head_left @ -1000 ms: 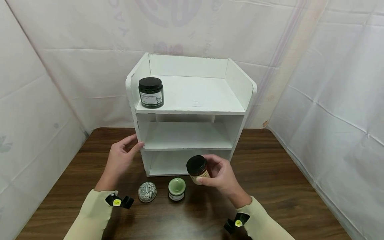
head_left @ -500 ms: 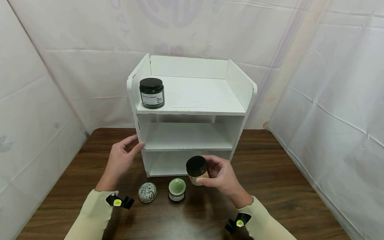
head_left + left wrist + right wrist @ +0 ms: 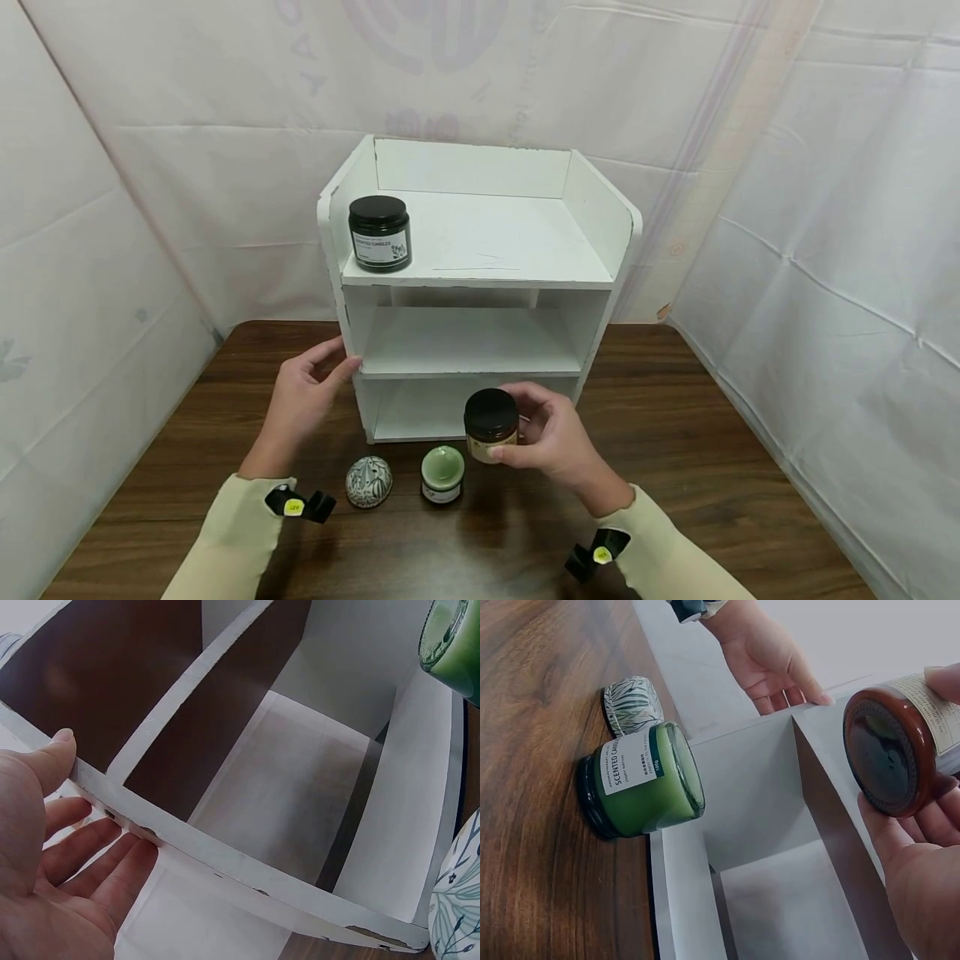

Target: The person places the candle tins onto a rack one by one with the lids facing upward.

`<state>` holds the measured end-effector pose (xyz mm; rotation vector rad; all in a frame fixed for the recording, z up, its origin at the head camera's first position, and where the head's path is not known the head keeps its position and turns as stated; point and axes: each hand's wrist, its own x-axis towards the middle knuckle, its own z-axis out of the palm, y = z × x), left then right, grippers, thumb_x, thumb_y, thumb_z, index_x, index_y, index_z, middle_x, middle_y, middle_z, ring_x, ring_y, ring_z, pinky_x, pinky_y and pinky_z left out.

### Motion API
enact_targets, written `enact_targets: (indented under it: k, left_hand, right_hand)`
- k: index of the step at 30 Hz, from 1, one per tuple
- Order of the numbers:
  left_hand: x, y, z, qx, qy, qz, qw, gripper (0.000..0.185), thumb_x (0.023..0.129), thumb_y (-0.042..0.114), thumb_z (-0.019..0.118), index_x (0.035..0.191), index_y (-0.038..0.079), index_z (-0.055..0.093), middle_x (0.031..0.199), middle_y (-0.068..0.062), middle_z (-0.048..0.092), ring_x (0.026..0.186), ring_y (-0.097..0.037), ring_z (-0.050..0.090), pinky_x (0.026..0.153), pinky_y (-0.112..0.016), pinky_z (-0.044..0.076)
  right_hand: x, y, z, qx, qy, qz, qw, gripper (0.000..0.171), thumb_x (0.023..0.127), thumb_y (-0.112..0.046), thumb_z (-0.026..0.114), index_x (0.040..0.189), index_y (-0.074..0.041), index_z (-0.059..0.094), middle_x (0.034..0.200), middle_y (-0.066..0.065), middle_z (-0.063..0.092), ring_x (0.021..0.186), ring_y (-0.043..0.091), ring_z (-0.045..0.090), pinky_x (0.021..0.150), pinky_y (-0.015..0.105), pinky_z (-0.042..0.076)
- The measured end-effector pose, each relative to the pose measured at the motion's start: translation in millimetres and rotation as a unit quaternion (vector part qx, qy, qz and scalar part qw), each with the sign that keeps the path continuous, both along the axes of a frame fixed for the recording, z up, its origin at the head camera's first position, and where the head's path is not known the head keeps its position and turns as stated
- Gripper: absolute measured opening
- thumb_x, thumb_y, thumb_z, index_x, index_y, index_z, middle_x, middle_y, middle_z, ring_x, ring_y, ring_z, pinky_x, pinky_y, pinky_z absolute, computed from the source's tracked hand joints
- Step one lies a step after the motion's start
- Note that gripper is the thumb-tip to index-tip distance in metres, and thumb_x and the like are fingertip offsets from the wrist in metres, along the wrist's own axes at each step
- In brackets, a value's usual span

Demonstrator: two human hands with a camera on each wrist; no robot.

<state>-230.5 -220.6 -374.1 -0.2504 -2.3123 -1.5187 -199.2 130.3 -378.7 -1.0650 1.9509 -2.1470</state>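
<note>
Now the left hand [image 3: 303, 392], fingers straight, steadies the shelf [image 3: 352, 333]. Beside the right hand [image 3: 558, 442] sits a green jar [image 3: 442, 471]. That hand grips the brown jar [image 3: 491, 425] before the shelf, mid-carry; next it needs a careful lift inside.

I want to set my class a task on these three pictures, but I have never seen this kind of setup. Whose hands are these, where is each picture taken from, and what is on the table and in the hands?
No machine here: a person works with two bare hands, wearing three cameras. The wide picture comes from a camera on the head, looking down. The other two come from cameras on each wrist, so they show tilted close-ups.

On the brown wooden table stands a white shelf unit. A black-lidded candle jar sits on its top level. In front, on the table, are a green candle jar and a small leaf-patterned pot.

The left hand rests against the shelf unit's left front edge. The right hand holds a brown jar, fingers curled round it, in front of the lowest shelf.
</note>
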Motion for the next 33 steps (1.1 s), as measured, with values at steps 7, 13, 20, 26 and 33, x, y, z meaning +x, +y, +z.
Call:
enact_targets:
  k: [7,13,20,26,33]
  left_hand:
    - [0.2,0.2,0.3,-0.002,-0.005,0.0,1.0,0.053,0.1,0.035,0.068,0.144,0.007,0.059,0.139,-0.017,0.065,0.104,0.013,0.059,0.082,-0.006,0.05]
    - [-0.4,-0.2,0.0,0.003,-0.004,-0.004,1.0,0.053,0.1,0.035,0.069,0.144,0.008,0.059,0.139,-0.016,0.065,0.105,0.013,0.059,0.082,-0.007,0.051]
    - [-0.4,-0.1,-0.5,0.001,-0.009,-0.002,1.0,0.055,0.099,0.038,0.068,0.144,0.007,0.059,0.139,-0.017,0.065,0.104,0.012,0.06,0.082,-0.008,0.052]
    - [-1.0,-0.6,-0.9,-0.006,-0.011,0.004,0.9999,0.056,0.099,0.04,0.067,0.144,0.007,0.059,0.138,-0.017,0.065,0.103,0.01,0.061,0.081,-0.009,0.052]
    - [0.1,-0.8,-0.2,-0.008,-0.016,0.004,0.9998,0.057,0.099,0.041,0.067,0.144,0.008,0.059,0.139,-0.016,0.065,0.104,0.007,0.062,0.081,-0.009,0.052]
  right_hand:
    - [0.6,-1.7,6.3,0.001,-0.011,0.001,1.0,0.064,0.075,0.002,0.086,0.129,0.014,0.054,0.117,-0.001,0.068,0.104,0.01,0.068,0.091,0.024,0.057]
    - [-1.0,-3.7,11.2,-0.009,-0.005,0.017,1.0,0.066,0.076,-0.001,0.087,0.129,0.018,0.052,0.117,0.0,0.068,0.103,0.01,0.068,0.089,0.023,0.057]
    - [-1.2,-5.8,16.9,-0.004,-0.003,0.029,1.0,0.065,0.077,0.0,0.086,0.129,0.016,0.052,0.119,0.0,0.067,0.103,0.01,0.067,0.089,0.023,0.057]
    - [-1.3,-7.8,20.3,0.0,0.003,0.028,1.0,0.064,0.077,0.0,0.086,0.129,0.016,0.053,0.119,0.001,0.066,0.103,0.011,0.067,0.089,0.023,0.057]
    - [-1.1,-9.7,25.4,-0.003,0.011,0.011,1.0,0.062,0.077,0.0,0.086,0.128,0.014,0.055,0.117,0.001,0.068,0.104,0.01,0.066,0.089,0.022,0.057]
